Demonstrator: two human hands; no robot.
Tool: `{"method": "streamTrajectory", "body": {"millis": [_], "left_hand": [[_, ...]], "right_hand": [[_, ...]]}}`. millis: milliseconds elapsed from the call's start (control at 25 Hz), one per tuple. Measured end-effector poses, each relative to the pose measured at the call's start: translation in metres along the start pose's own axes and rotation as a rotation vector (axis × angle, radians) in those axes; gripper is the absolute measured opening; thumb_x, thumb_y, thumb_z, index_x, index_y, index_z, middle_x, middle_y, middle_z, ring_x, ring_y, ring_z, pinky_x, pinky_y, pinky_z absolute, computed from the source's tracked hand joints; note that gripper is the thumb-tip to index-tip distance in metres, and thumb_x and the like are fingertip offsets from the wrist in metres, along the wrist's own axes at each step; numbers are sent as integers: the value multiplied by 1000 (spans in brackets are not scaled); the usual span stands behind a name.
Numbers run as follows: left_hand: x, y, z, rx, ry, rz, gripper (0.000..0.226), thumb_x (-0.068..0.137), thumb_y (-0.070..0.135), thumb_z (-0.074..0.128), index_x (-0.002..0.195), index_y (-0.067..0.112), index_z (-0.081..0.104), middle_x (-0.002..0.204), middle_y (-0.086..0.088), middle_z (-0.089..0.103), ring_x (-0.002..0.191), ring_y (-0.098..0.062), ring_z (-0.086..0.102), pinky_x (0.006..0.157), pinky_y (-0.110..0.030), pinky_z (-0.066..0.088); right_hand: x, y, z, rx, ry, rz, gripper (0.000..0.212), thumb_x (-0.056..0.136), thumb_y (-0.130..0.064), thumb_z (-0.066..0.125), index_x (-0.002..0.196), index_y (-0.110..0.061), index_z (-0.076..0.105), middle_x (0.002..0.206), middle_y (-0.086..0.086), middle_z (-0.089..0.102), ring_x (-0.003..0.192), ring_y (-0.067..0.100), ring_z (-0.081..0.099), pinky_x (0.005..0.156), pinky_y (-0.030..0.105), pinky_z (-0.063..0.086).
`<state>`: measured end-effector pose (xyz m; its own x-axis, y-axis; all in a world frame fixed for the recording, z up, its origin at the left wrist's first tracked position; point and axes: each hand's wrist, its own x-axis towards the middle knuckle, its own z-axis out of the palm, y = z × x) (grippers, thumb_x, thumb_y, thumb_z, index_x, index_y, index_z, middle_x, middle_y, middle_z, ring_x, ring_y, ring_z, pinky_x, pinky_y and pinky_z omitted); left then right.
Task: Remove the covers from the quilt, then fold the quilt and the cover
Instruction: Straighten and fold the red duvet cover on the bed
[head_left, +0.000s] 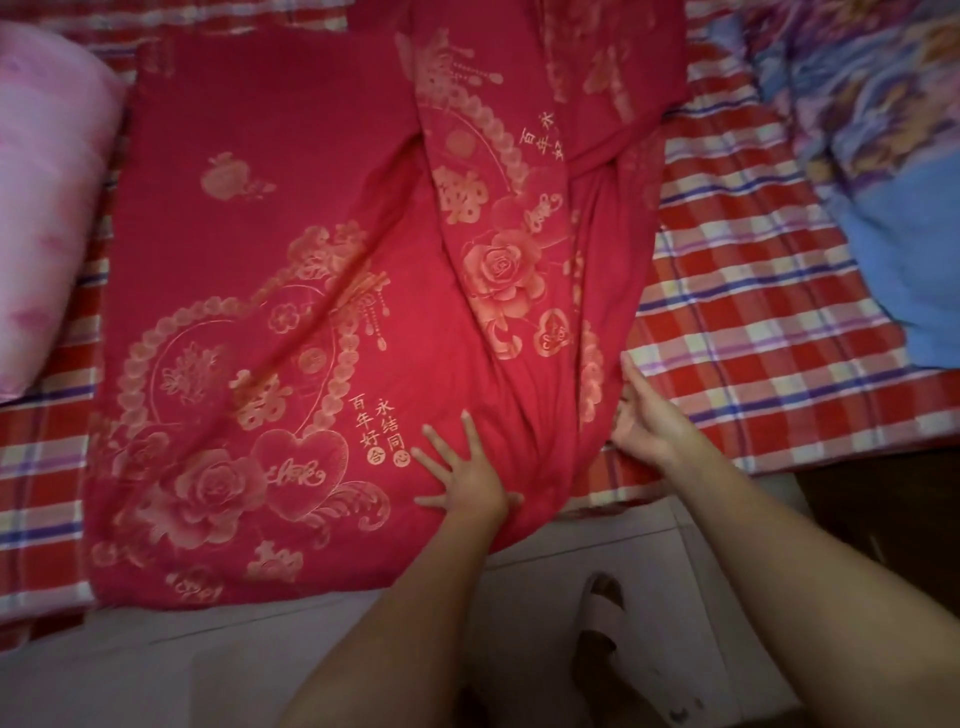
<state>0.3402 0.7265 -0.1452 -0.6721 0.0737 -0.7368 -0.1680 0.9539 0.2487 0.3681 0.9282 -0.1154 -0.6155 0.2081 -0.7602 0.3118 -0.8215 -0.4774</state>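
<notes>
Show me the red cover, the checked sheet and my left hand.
red cover (291, 218), head view, flat middle.
checked sheet (753, 291), head view, bare right part.
left hand (462, 478), head view, its back.

Single wide-angle view from head height, worn by a person standing at the bed's edge. Facing forward and steeply down, almost straight onto the red cover spread over the checked sheet. Near enough for both forearms to enter from the bottom edge, with left hand and right hand at lower centre. Along the bottom, floor and a sandalled foot. Outer edges bowed by the lens.
</notes>
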Motion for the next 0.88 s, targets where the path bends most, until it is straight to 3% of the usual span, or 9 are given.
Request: {"method": "streamTrajectory", "body": {"millis": [120, 240, 360, 480, 560, 640, 760, 800, 880], "left_hand": [[8, -3, 1, 28, -10, -30, 139, 64, 38, 84, 138, 41, -34, 140, -12, -49, 136, -40, -31, 100, -75, 15], [9, 6, 1, 75, -28, -67, 140, 64, 38, 84, 137, 40, -36, 140, -13, -50, 136, -41, -31, 98, -75, 15], [8, 9, -2, 125, -9, -100, 142, 64, 37, 84, 134, 40, -39, 140, -14, -49, 136, -42, -30, 99, -74, 18], [3, 19, -7, 198, -28, -147, 141, 68, 30, 84, 130, 35, -43, 142, -20, -44, 137, -46, -25, 105, -67, 19], [-3, 33, -7, 240, -18, -259, 134, 74, 19, 79, 135, 31, -39, 148, -23, -34, 140, -47, -14, 109, -61, 20], [-13, 63, -5, 233, 48, -324, 117, 81, 19, 72, 146, 23, -25, 153, -23, -22, 143, -42, -3, 112, -54, 19], [-23, 138, 8, 159, 268, 73, 101, 84, 24, 66, 151, 15, -9, 155, -22, -14, 145, -38, 1, 114, -50, 19], [-26, 167, 12, 129, 236, 240, 104, 82, 22, 69, 151, 21, -8, 156, -19, -14, 145, -36, 2, 115, -49, 20], [-21, 210, 28, 124, -19, 398, 109, 78, 18, 73, 149, 35, -6, 157, -14, -16, 144, -39, 5, 115, -50, 23]], "right_hand": [[27, -61, 17, 137, -109, -84, 73, 31, -20, 96, 98, -7, 72, 94, 13, 73, 85, 24, 71, 65, 41, 58], [26, -127, 14, 178, -138, -172, 78, 25, -6, 92, 98, -2, 67, 89, 17, 73, 79, 27, 72, 59, 46, 58], [-3, -150, -49, 129, -43, -169, 72, 43, -8, 84, 110, -4, 60, 90, 14, 73, 77, 23, 72, 57, 40, 58], [-37, -104, -156, 44, 303, -120, 38, 80, -9, 65, 117, -9, 59, 116, 14, 65, 72, 12, 71, 59, 32, 59], [-43, -74, -195, -43, 430, -87, 42, 82, -7, 65, 123, -8, 55, 129, 13, 57, 76, 12, 70, 77, 34, 58], [-37, -67, -204, -190, 461, -131, 57, 74, -5, 74, 127, -4, 53, 127, 15, 58, 92, 20, 65, 96, 41, 49], [-35, -80, -207, -446, 415, -91, 66, 65, -14, 83, 124, 1, 56, 118, 15, 64, 103, 25, 62, 99, 41, 47], [-37, -87, -210, -502, 388, -52, 68, 64, -21, 85, 123, -1, 58, 115, 13, 66, 103, 24, 63, 98, 40, 48], [-40, -104, -212, -512, 331, -36, 55, 73, -36, 77, 117, -6, 63, 107, 9, 70, 94, 23, 67, 85, 37, 54]]}}
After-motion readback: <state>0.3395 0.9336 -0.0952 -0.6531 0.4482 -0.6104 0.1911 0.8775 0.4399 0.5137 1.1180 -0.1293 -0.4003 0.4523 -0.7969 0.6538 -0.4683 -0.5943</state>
